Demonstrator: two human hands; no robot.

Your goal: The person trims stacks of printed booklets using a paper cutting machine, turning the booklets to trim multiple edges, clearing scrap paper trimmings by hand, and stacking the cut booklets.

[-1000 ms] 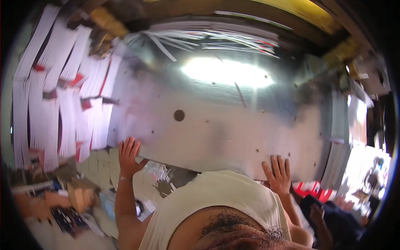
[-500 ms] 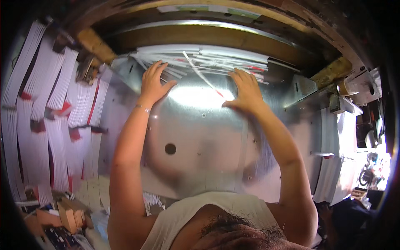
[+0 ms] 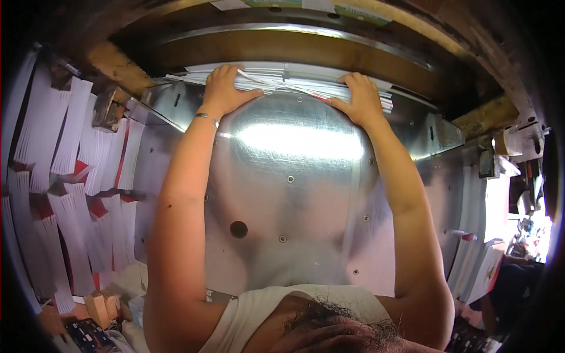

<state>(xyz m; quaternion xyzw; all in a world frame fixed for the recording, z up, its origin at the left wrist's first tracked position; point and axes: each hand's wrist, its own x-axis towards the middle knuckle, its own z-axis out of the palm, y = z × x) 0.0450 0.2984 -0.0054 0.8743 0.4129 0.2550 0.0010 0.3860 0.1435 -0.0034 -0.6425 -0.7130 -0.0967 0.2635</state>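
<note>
White paper strips, some with red edges, lie in a loose bundle along the far edge of the shiny metal table. My left hand rests against the left part of the bundle, its fingers over the strips and its thumb spread toward the middle. Against the right part, my right hand lies with fingers spread and thumb pointing inward. Both hands are open and touch the strips without closing round them. The undersides of the fingers are hidden.
Stacks of folded white printed sheets with red parts stand along the left. More white stacks stand at the right. A heavy machine beam crosses beyond the table. A round dark hole is in the tabletop.
Both hands have moved forward, away from me, pushing the strips against the far edge. The strips lie more gathered, and the slanting one that stuck out toward me now lies flatter.
</note>
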